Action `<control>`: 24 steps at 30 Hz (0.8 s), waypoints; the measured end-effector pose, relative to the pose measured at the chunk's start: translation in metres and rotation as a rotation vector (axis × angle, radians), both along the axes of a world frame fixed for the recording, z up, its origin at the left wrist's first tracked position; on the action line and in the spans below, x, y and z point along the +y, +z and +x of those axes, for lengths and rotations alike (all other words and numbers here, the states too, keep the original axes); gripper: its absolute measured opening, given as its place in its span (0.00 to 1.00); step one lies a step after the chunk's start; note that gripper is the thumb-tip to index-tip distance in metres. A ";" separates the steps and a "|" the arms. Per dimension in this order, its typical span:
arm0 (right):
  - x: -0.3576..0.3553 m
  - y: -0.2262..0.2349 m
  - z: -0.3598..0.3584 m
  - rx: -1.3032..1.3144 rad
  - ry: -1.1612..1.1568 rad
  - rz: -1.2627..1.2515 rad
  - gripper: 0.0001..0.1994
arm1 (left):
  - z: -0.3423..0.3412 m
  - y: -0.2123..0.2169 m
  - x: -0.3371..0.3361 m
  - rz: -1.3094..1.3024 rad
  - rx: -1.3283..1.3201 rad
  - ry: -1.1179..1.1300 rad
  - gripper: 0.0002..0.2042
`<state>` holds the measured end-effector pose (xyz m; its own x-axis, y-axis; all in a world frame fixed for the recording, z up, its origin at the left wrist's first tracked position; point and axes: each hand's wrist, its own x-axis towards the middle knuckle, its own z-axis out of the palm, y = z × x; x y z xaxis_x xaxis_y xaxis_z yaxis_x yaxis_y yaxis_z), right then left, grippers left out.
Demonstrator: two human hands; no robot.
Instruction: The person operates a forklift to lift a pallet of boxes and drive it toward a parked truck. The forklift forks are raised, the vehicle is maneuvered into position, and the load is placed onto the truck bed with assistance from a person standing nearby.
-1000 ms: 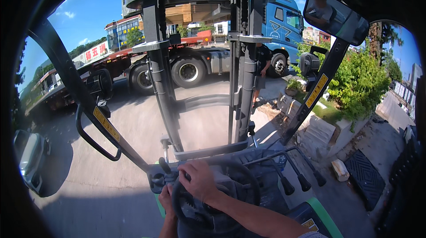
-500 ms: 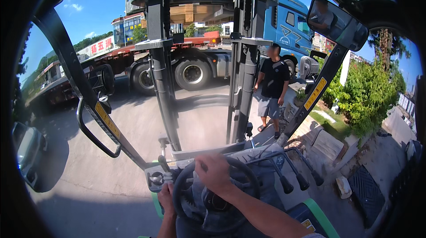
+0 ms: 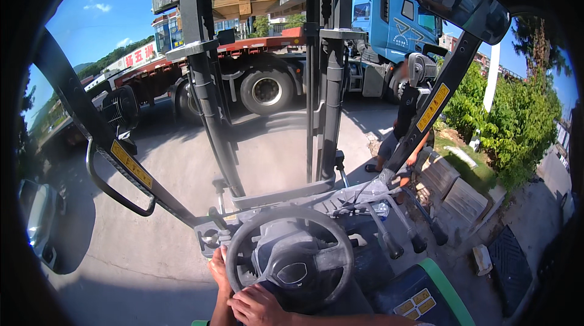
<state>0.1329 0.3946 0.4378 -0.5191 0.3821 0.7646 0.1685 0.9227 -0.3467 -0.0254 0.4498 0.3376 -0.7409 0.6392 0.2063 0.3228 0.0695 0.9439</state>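
I am seated at a forklift, behind its black steering wheel [image 3: 344, 247]. My right hand [image 3: 258, 305] is closed at the lower left of the rim, its fingers curled onto the wheel. Just outside the wheel's left edge, my left hand [image 3: 220, 270] is closed beside a small grey lever [image 3: 225, 236]; what its fingers grip is hidden. Several black-knobbed levers [image 3: 418, 243] stand untouched right of the wheel. Ahead rises the dark mast [image 3: 210, 95], with a wooden load [image 3: 249, 3] visible between its uprights.
A red flatbed trailer [image 3: 249, 45] with a blue truck cab [image 3: 401, 22] spans the way ahead. Partly behind the right pillar [image 3: 435, 104] stands a person [image 3: 406, 113]. A parked car [image 3: 41, 219] is at left; stone slabs [image 3: 465, 198] and bushes [image 3: 517, 119] line the right.
My right hand has swung from the top of the wheel to its lower left, turning it. The truck and mast have shifted left in view; the person now appears farther right, behind the pillar.
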 end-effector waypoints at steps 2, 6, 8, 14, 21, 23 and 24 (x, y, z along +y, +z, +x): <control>0.062 0.022 -0.031 0.019 -0.002 -0.042 0.09 | 0.007 -0.002 0.006 0.150 -0.008 -0.041 0.21; 0.155 0.071 0.019 0.070 -0.207 -0.022 0.08 | 0.018 0.000 0.011 0.052 -0.114 -0.016 0.20; 0.169 0.078 0.075 0.112 -0.319 -0.039 0.07 | 0.023 0.003 0.013 -0.040 -0.041 0.030 0.21; 0.080 0.024 0.178 0.148 -0.534 -0.194 0.08 | 0.026 0.007 0.021 -0.039 0.007 0.020 0.24; 0.016 -0.013 0.177 -0.009 -0.226 -0.218 0.12 | 0.035 0.011 0.030 -0.091 -0.029 0.057 0.22; 0.029 -0.007 0.188 0.019 -0.325 -0.320 0.13 | 0.037 0.012 0.033 -0.102 -0.007 0.060 0.22; 0.056 -0.005 0.193 0.026 -0.396 -0.125 0.09 | 0.039 0.011 0.036 -0.114 -0.012 0.071 0.22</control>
<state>0.3258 0.4506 0.4331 -0.2943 0.6390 0.7106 0.4920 0.7388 -0.4606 0.0131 0.4857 0.3487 -0.7870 0.6040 0.1257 0.3016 0.1989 0.9325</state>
